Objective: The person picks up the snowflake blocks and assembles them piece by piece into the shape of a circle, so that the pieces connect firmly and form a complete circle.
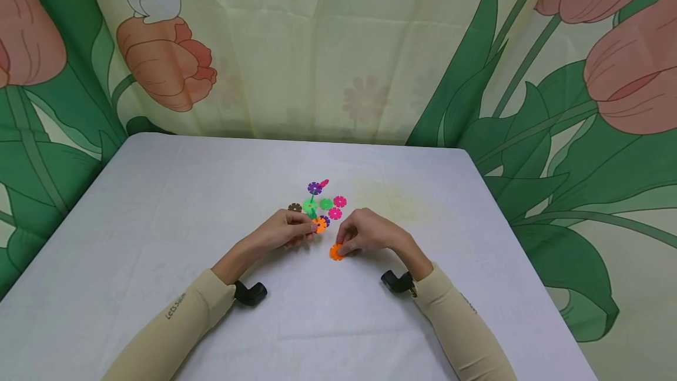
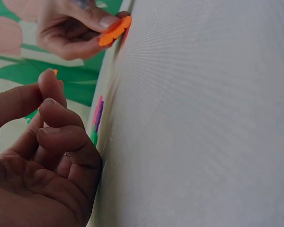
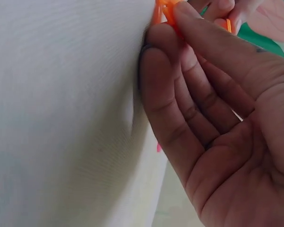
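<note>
My left hand (image 1: 282, 230) pinches an orange notched flower disc (image 1: 319, 225) between thumb and fingertips. Close by on the right, my right hand (image 1: 372, 230) holds a second orange flower disc (image 1: 335, 252) by its edge, low over the white cloth. In the left wrist view that disc (image 2: 116, 31) is tilted between thumb and finger. Just beyond the left fingertips are green discs (image 1: 309, 206); whether the left hand's disc is joined to them I cannot tell. The left fingers partly cover that group.
Behind the hands lie two pink discs (image 1: 339, 201), a green disc (image 1: 325, 204), a brown disc (image 1: 294, 207) and a purple disc (image 1: 314, 188) beside a tilted pink one (image 1: 324, 183). A white cloth covers the table (image 1: 211, 181). A printed curtain (image 1: 296, 63) hangs behind.
</note>
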`<state>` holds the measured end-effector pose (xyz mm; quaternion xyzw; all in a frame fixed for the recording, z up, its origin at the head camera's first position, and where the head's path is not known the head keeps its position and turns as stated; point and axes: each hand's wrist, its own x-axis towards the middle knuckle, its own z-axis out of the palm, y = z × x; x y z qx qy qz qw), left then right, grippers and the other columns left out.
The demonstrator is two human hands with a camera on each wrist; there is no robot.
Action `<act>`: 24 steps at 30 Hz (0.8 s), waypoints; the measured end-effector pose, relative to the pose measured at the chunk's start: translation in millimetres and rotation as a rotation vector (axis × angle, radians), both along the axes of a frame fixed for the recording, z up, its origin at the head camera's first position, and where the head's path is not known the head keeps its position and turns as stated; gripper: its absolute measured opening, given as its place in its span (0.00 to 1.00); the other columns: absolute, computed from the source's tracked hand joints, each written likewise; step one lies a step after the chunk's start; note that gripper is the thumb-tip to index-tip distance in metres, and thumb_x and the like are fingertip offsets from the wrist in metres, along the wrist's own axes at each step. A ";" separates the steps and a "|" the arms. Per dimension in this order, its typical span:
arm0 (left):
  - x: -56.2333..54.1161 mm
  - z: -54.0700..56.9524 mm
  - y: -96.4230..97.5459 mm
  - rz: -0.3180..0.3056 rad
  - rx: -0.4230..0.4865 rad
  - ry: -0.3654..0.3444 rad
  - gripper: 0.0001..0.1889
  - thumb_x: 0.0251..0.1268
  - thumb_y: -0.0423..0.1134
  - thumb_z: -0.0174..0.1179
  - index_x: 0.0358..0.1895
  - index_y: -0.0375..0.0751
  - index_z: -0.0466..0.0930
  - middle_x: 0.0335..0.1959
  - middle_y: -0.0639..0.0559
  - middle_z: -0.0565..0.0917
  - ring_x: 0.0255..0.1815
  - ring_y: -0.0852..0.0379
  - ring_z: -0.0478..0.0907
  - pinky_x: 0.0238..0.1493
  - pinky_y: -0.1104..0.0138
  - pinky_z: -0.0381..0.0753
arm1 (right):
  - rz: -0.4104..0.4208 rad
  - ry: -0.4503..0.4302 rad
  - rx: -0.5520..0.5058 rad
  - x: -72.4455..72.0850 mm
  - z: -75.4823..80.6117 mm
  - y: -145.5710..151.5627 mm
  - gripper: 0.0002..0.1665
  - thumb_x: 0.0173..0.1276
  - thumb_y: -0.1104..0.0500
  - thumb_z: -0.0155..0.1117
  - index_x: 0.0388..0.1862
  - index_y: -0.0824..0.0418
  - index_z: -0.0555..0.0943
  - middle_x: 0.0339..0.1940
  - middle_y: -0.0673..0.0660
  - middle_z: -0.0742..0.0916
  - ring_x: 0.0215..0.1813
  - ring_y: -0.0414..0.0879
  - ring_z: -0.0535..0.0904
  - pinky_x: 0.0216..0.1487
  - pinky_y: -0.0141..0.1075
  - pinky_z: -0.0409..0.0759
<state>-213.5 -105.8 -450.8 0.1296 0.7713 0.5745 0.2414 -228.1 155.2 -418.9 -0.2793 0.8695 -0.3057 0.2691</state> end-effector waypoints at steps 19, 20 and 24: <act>-2.0 -2.4 -1.1 0.008 0.017 -0.014 0.14 0.78 0.43 0.61 0.49 0.34 0.87 0.29 0.56 0.86 0.23 0.59 0.68 0.26 0.71 0.65 | -0.159 0.231 -0.193 -6.1 -2.8 2.5 0.05 0.66 0.58 0.79 0.39 0.56 0.92 0.36 0.51 0.94 0.37 0.40 0.86 0.45 0.32 0.86; -1.9 -2.2 -1.2 0.011 0.018 -0.016 0.14 0.78 0.43 0.61 0.49 0.34 0.87 0.29 0.56 0.86 0.23 0.59 0.68 0.26 0.71 0.65 | -0.157 0.231 -0.196 -6.2 -2.7 2.6 0.05 0.66 0.58 0.79 0.39 0.56 0.92 0.36 0.51 0.94 0.36 0.40 0.86 0.44 0.32 0.86; -2.5 -3.4 -1.6 0.014 0.019 -0.019 0.15 0.78 0.43 0.61 0.49 0.34 0.87 0.29 0.56 0.86 0.23 0.60 0.68 0.26 0.71 0.66 | -0.149 0.222 -0.201 -5.8 -2.0 2.4 0.05 0.66 0.58 0.80 0.39 0.56 0.93 0.36 0.51 0.93 0.36 0.39 0.86 0.44 0.32 0.86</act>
